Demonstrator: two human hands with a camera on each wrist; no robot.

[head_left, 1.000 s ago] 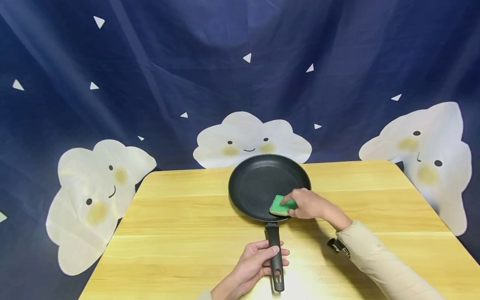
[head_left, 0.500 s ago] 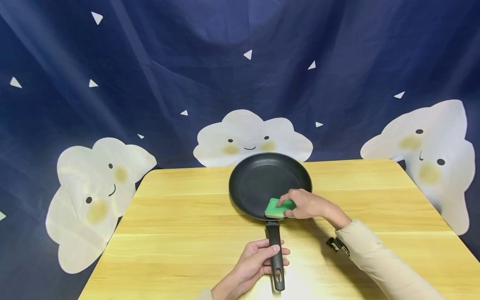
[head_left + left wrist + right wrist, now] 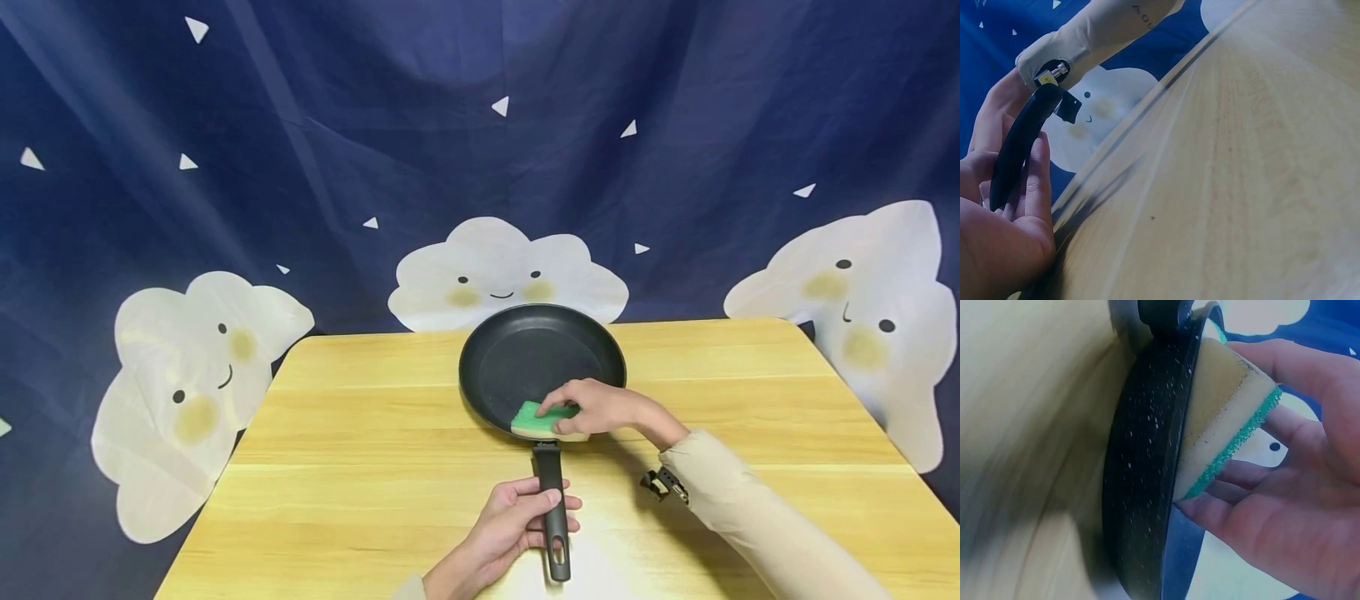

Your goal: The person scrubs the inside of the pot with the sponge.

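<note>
The left hand (image 3: 504, 533) grips the handle (image 3: 556, 525) of the pan (image 3: 525, 354); the right hand (image 3: 596, 407) pinches the sponge (image 3: 531, 421), seemingly wiping; next stroke needs steady pressure.

Look here, pale wood-grain counter (image 3: 337, 467) under the hands (image 3: 501, 527), glare (image 3: 607, 575) near them; beyond, a dark-blue drape (image 3: 390, 150) hangs, smiling white clouds (image 3: 506, 271) low, white triangles (image 3: 197, 29) above!
</note>
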